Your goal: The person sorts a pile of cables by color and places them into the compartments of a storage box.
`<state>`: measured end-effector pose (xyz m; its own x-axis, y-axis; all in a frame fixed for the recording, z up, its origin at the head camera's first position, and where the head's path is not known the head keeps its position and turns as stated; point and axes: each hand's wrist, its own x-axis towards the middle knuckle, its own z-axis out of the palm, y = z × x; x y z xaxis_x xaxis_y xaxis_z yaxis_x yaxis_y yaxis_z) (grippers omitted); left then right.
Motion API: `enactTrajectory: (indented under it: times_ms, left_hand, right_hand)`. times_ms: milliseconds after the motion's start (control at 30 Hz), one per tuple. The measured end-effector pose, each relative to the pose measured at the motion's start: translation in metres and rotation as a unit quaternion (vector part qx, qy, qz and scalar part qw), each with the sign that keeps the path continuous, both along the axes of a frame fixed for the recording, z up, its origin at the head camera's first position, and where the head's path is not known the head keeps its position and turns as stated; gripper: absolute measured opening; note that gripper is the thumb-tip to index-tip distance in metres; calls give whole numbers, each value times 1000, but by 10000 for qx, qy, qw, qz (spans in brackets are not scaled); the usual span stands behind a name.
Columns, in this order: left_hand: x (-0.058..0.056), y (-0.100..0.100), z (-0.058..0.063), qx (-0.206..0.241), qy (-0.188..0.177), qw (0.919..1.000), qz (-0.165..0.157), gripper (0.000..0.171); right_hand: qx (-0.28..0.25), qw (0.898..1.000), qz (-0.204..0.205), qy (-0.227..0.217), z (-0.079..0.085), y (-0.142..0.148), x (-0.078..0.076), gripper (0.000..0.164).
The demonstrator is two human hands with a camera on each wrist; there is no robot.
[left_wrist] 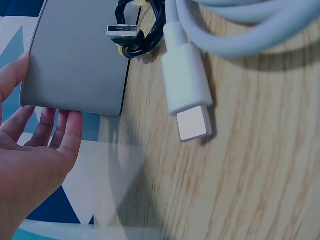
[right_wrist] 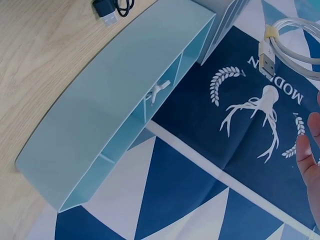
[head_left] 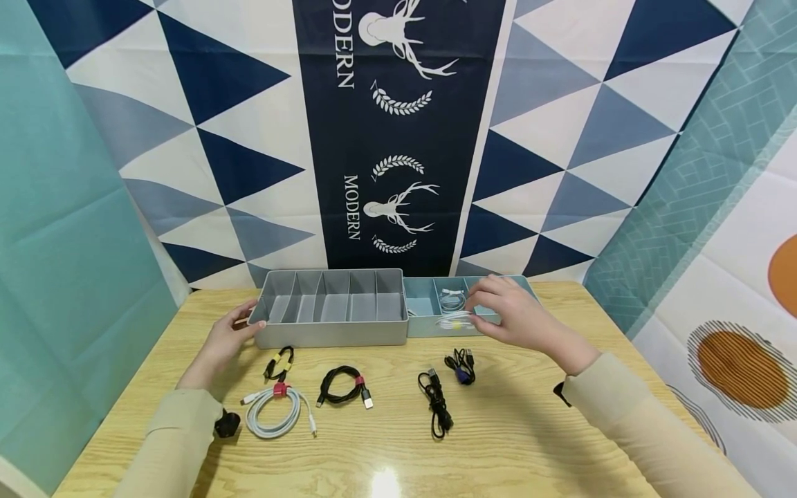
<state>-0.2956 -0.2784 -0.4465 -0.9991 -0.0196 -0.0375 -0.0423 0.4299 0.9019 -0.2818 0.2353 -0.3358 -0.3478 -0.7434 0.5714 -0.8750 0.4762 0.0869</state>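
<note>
At the left end of a grey divided storage box, my left hand holds the corner, thumb at the front wall and fingers round the end; the left wrist view shows this hand against the box. Above a light blue divided box, my right hand pinches a coiled white USB cable with a yellow tie. In the right wrist view that cable hangs in the air, and only part of the hand shows. A light coiled cable lies in one blue compartment.
Several tied cables lie on the wooden table: a black one with yellow ties, a thick white one with a red tie, a black one with a red tie, and two black bundles. Patterned cloth hangs behind the boxes.
</note>
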Motion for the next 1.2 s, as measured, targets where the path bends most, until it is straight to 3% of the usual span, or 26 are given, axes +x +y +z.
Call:
enactTrajectory:
  times_ms: [867, 1200]
  left_hand:
    - [1, 1, -1, 140, -7, 9999, -40, 70]
    - [0, 0, -1, 94, 30, 9999, -41, 71]
  right_hand:
    - [-468, 9985, -88, 271, -2, 30, -29, 13]
    - [-487, 9954, -790, 227, -4, 37, -31, 8]
